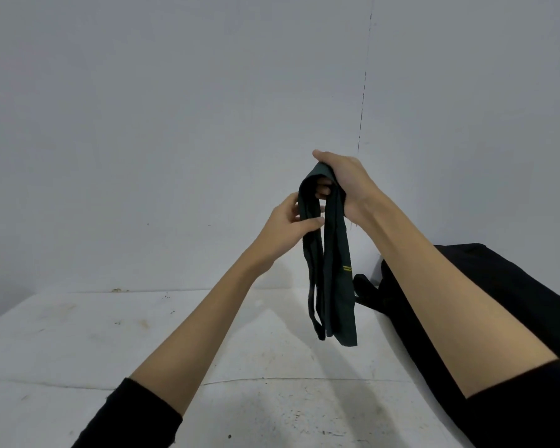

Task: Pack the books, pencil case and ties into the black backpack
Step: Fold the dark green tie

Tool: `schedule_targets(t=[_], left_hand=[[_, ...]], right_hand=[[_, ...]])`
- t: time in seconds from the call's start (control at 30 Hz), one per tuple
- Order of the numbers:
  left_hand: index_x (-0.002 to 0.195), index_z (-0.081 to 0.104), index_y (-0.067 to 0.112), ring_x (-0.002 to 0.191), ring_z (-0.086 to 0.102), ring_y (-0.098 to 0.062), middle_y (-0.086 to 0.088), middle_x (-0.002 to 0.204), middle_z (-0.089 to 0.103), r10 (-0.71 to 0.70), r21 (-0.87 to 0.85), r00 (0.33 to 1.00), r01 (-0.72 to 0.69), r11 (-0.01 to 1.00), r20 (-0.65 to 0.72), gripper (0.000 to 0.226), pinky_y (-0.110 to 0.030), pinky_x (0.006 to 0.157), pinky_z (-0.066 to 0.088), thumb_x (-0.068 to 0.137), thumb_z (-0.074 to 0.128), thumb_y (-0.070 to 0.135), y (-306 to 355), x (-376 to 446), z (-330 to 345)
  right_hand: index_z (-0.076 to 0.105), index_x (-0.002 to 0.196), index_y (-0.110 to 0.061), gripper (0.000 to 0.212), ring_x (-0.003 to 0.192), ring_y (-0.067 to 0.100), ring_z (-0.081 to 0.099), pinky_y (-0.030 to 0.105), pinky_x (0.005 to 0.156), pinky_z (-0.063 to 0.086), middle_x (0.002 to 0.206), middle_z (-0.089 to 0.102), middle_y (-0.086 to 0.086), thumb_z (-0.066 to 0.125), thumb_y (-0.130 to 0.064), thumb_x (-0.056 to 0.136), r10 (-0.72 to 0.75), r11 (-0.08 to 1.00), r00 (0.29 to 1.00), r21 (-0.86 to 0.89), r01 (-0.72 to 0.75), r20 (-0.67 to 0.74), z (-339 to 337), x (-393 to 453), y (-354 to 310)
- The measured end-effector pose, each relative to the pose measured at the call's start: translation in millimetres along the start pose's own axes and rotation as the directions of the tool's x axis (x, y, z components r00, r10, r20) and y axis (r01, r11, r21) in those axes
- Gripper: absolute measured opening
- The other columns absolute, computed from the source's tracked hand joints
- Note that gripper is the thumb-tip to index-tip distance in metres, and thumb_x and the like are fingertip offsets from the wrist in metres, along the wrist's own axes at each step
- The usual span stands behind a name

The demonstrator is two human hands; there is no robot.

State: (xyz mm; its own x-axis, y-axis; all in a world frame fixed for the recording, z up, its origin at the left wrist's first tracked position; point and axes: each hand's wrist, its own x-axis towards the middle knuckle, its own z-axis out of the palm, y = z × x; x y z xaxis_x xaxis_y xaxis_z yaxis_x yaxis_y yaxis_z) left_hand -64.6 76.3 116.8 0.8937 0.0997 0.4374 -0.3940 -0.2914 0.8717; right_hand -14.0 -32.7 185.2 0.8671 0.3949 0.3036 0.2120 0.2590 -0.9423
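The right hand (343, 182) is gripping the folded green tie (332, 270) up top, dangling it above the desk (143, 344). The left hand (288, 227) is pinching one strand, black backpack (498, 286) lying alongside.

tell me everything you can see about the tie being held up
The tie is dark green cloth with two thin yellow stripes low on its wide blade. It hangs folded in loops above the white table, not touching it. The right hand grips its top fold; the left hand pinches one strand.
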Motion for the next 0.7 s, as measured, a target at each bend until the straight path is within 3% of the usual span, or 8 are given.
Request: schedule_targets(t=[0.17, 0.23, 0.3, 0.47, 0.57, 0.63, 0.7], left_hand=[[0.091, 0.070, 0.013, 0.083, 0.069, -0.022, -0.005, 0.085, 0.074, 0.118, 0.172, 0.958, -0.074, 0.982, -0.261, 0.009, -0.045, 0.083, 0.054, 0.088, 0.063, 0.019, -0.6, 3.8, 2.4], [0.079, 0.072, 0.019, 0.079, 0.068, -0.028, -0.004, 0.080, 0.074, 0.133, 0.216, 0.943, -0.067, 0.974, -0.305, 0.017, -0.046, 0.078, 0.054, 0.090, 0.061, 0.021, -0.4, 4.6, 1.3], [0.076, 0.073, 0.022, 0.078, 0.067, -0.032, -0.006, 0.080, 0.074, 0.126, 0.228, 0.939, -0.053, 0.972, -0.321, 0.023, -0.046, 0.076, 0.053, 0.093, 0.057, 0.022, 0.7, 5.1, -0.6], [0.078, 0.068, 0.021, 0.077, 0.071, -0.016, 0.000, 0.081, 0.074, 0.099, 0.173, 0.940, -0.044, 0.984, -0.327, 0.029, -0.036, 0.076, 0.057, 0.098, 0.047, 0.014, 5.8, 6.3, -6.3], [0.070, 0.063, 0.016, 0.057, 0.062, -0.001, 0.009, 0.062, 0.065, 0.096, 0.189, 0.939, -0.034, 0.981, -0.329, 0.034, -0.016, 0.057, 0.047, 0.098, 0.044, 0.010, 9.2, 6.5, -6.8], [0.072, 0.061, 0.005, 0.054, 0.050, -0.010, -0.001, 0.059, 0.058, 0.089, 0.232, 0.940, -0.011, 0.973, -0.330, 0.030, -0.021, 0.056, 0.038, 0.097, 0.045, 0.010, 9.3, 8.0, -7.6], [0.087, 0.065, 0.003, 0.065, 0.054, -0.026, -0.017, 0.076, 0.064, 0.096, 0.250, 0.947, -0.017, 0.968, -0.308, 0.018, -0.034, 0.062, 0.045, 0.094, 0.050, 0.012, 7.6, 9.6, -7.9]], right_hand=[[0.042, 0.059, -0.012, 0.037, 0.039, 0.013, 0.034, 0.023, 0.047, 0.036, 0.043, 0.041, -0.002, 0.054, -0.019, 0.093, 0.001, 0.999, 1.000, -0.036, -0.001, -0.001, -5.4, -2.7, -1.5], [0.045, 0.062, -0.012, 0.034, 0.040, 0.013, 0.036, 0.023, 0.048, 0.037, 0.046, 0.042, -0.002, 0.055, -0.019, 0.093, 0.006, 0.999, 1.000, -0.051, -0.006, -0.007, -9.1, -3.0, -0.6], [0.048, 0.064, -0.011, 0.031, 0.043, 0.014, 0.037, 0.023, 0.049, 0.038, 0.050, 0.043, -0.001, 0.056, -0.019, 0.092, 0.018, 0.997, 1.000, -0.071, -0.019, -0.006, -12.7, -2.9, 0.7], [0.061, 0.082, -0.006, 0.018, 0.054, 0.014, 0.048, 0.025, 0.058, 0.044, 0.062, 0.054, 0.001, 0.057, -0.020, 0.092, 0.043, 0.990, 0.999, -0.132, -0.040, 0.024, -15.2, -4.1, 6.4], [0.066, 0.100, 0.003, 0.025, 0.063, 0.019, 0.058, 0.027, 0.062, 0.046, 0.075, 0.062, 0.008, 0.055, -0.019, 0.093, 0.038, 0.986, 0.998, -0.163, -0.029, 0.054, -15.3, -3.9, 10.6], [0.064, 0.104, 0.004, 0.025, 0.074, 0.023, 0.057, 0.028, 0.064, 0.047, 0.086, 0.062, 0.011, 0.055, -0.016, 0.093, 0.035, 0.985, 0.998, -0.173, -0.025, 0.053, -14.3, -4.5, 12.5], [0.063, 0.095, -0.001, 0.014, 0.075, 0.021, 0.057, 0.027, 0.063, 0.048, 0.086, 0.062, 0.010, 0.056, -0.013, 0.092, 0.030, 0.985, 0.999, -0.169, -0.022, 0.043, -13.3, -4.5, 12.9]])
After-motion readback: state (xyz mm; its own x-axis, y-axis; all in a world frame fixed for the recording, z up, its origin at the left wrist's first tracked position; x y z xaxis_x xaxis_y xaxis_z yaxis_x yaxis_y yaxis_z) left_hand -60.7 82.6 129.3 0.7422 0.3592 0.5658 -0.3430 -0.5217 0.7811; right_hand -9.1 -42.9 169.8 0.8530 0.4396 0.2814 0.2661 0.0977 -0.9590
